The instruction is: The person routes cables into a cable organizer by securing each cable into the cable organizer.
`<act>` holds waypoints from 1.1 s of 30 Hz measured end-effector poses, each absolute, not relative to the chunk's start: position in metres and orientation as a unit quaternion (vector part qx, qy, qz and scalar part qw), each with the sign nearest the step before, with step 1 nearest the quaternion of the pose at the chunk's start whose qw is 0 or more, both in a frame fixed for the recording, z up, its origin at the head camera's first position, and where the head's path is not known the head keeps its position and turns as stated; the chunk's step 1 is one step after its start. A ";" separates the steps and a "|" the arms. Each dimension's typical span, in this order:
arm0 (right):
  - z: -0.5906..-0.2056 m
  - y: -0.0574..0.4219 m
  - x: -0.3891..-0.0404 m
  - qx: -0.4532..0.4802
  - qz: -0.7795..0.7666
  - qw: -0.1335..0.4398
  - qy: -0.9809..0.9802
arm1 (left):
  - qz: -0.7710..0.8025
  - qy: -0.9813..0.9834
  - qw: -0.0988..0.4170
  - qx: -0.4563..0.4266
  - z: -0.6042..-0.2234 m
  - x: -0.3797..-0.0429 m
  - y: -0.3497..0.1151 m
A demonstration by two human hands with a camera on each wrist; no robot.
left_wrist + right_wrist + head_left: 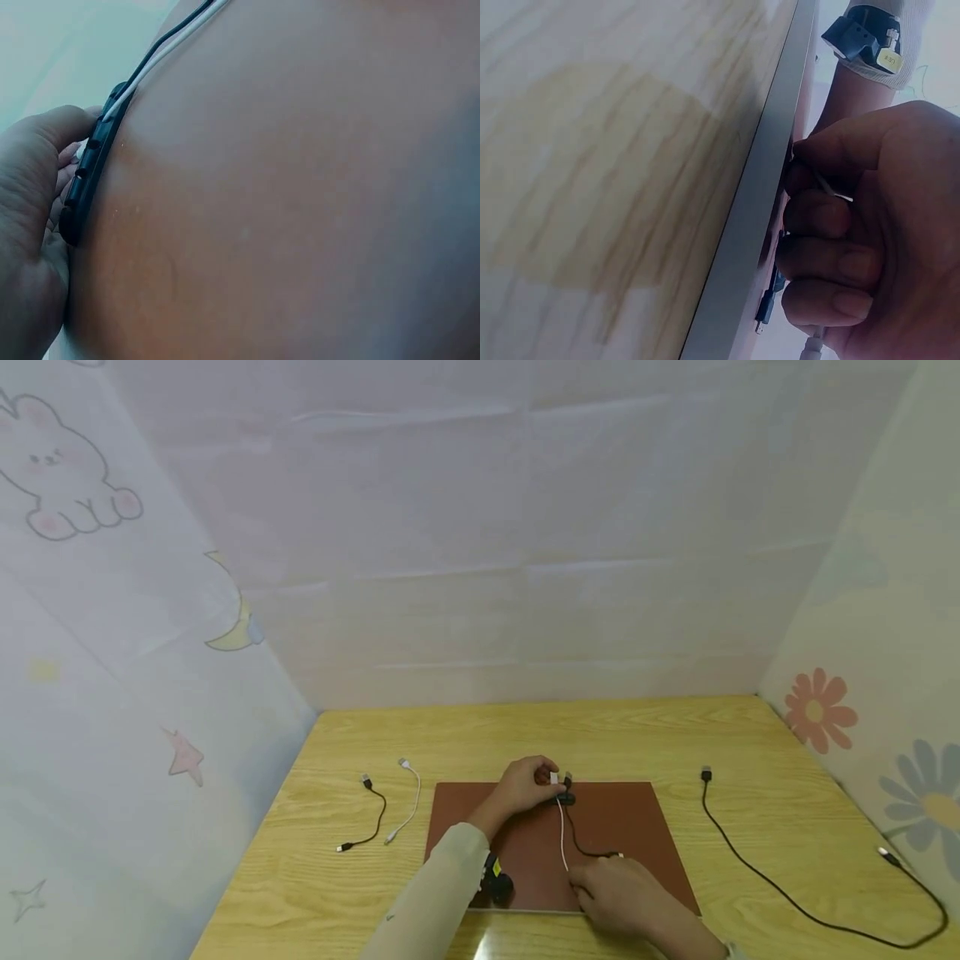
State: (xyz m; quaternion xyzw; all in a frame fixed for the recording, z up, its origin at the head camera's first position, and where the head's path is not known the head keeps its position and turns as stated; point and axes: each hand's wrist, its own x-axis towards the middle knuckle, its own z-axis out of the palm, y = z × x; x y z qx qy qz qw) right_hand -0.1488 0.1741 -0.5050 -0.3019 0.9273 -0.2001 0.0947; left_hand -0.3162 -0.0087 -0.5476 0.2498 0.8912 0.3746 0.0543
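Observation:
A black cable holder (572,799) with slots along it stands on a reddish-brown mat (630,818). A white USB cable (562,835) and a short black USB cable (576,842) run through slots near one end. My left hand (521,787) pinches the white cable's plug behind the holder, its thumb against the holder (88,180) in the left wrist view. Near the mat's front edge, my right hand (618,893) grips the white cable's other end with curled fingers; a white connector (812,346) sticks out below them. The black cable's connector (765,311) lies beyond these fingers.
On the wooden table (360,735), a short black cable (382,814) and a short white cable (417,793) lie left of the mat. A longer black cable (765,881) curves along the right. Patterned cloth walls (487,610) enclose the back and sides.

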 end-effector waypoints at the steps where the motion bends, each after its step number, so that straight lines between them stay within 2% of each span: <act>1: -0.505 0.174 -0.148 -0.301 -0.202 0.096 0.927 | 0.376 0.891 0.053 0.249 -0.548 -0.316 -0.009; 11: -0.507 0.179 -0.147 -0.274 -0.200 0.105 0.935 | 0.378 0.895 0.039 0.235 -0.551 -0.315 -0.003; 17: -0.509 0.181 -0.151 -0.274 -0.186 0.091 0.939 | 0.372 0.896 0.017 0.242 -0.553 -0.320 -0.002; 28: -0.517 0.185 -0.155 -0.303 -0.217 0.111 0.921 | 0.389 0.891 0.048 0.228 -0.544 -0.321 -0.008; 33: -0.515 0.187 -0.153 -0.307 -0.214 0.099 0.922 | 0.384 0.896 0.039 0.221 -0.530 -0.320 -0.022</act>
